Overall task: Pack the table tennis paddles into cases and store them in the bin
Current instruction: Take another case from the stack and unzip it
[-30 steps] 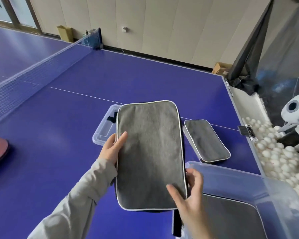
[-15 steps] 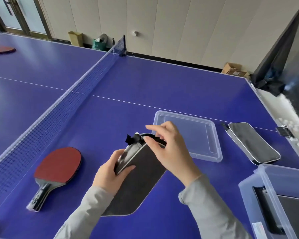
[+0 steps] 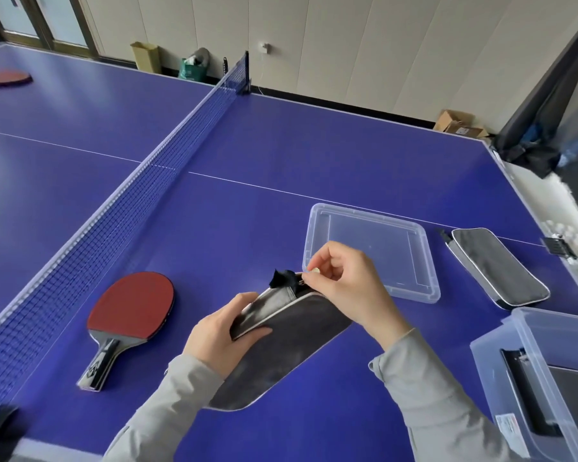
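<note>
L hand (image 3: 214, 335) grips grey case (image 3: 281, 345) edge. R hand (image 3: 344, 288) pinches zipper pull (image 3: 315, 270) at case top. Red paddle (image 3: 131, 310) lies beside on table (image 3: 281, 155).

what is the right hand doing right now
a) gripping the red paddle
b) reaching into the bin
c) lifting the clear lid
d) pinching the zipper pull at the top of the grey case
d: the right hand pinches the small zipper pull at the top of the case, which the left hand holds.
</note>
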Demonstrator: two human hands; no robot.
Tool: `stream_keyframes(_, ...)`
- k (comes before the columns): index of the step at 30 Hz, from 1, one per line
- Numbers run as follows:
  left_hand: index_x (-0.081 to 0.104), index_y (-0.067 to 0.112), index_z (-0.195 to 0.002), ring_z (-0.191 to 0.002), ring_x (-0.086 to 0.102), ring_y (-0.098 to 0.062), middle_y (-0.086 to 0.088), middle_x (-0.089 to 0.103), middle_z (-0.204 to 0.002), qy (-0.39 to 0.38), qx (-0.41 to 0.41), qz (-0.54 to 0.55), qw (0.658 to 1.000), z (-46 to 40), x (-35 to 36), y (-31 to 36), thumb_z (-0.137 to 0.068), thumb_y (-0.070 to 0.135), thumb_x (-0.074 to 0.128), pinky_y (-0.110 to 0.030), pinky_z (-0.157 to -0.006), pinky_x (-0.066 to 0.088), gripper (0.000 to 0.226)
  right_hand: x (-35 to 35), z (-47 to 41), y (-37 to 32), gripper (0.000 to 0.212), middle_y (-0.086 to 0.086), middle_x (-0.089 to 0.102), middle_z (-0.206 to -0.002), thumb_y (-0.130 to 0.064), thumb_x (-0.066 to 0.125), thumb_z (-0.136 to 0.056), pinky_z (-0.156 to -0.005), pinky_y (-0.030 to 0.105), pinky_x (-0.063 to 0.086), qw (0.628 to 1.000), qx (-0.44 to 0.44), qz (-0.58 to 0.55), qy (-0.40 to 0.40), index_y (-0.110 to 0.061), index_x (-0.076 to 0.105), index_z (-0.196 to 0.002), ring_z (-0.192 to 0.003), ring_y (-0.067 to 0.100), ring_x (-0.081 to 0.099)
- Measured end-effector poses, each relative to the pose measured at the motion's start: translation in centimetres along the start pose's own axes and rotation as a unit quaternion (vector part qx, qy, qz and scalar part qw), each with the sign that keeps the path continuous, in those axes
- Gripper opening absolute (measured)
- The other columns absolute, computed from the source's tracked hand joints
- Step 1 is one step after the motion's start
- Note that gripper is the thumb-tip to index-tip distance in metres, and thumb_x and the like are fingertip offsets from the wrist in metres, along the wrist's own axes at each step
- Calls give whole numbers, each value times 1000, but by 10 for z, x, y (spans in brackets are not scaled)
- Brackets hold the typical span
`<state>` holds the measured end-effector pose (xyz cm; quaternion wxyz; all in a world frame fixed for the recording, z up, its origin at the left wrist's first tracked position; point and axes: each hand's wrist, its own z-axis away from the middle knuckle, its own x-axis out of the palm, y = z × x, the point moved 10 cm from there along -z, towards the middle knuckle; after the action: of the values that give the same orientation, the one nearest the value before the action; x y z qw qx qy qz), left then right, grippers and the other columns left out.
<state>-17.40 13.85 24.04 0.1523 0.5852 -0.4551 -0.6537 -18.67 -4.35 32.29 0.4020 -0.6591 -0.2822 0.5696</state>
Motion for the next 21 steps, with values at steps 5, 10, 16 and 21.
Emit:
stream_keyframes(5, 41, 65, -95, -82, 61, -3, 30, 61, -94, 11, -12, 55, 998, 1, -3, -1, -61, 66, 56, -19, -76, 49, 38, -27, 0, 32, 11, -4, 59, -58, -7, 67, -75, -60, 25, 45, 998, 38, -22, 40, -15, 62, -71, -56, 10, 52)
stream_keyframes(10, 57, 50, -90, -71, 61, -3, 10, 68, -86, 34, -47, 165, 985, -1, -16, -3, -57, 50, 73, -12, -69, 47, 36, -43, 5, 69, 11, 1, 62, -62, -4, 67, -80, -59, 22, 44, 995, 77, -36, 46, -13, 66, -74, -53, 6, 52)
stream_keyframes(16, 69, 32, -81, -57, 63, -3, 4, 72, -67, 72, -122, 339, 930, -2, -33, -17, -79, 0, 70, -15, -54, 51, 32, -48, 19, 92, 10, 4, 63, -64, -6, 66, -85, -57, 21, 47, 993, 93, -56, 42, -13, 66, -78, -53, 8, 54)
stream_keyframes(21, 64, 19, -90, -56, 64, -11, 3, 71, -62, 114, -220, 380, 891, 2, -27, -43, -84, 11, 66, -21, -52, 53, 10, -36, 32, 88, 14, 7, 69, -69, -5, 65, -84, -72, 31, 56, 997, 56, -24, 50, -15, 66, -74, -66, 21, 67)
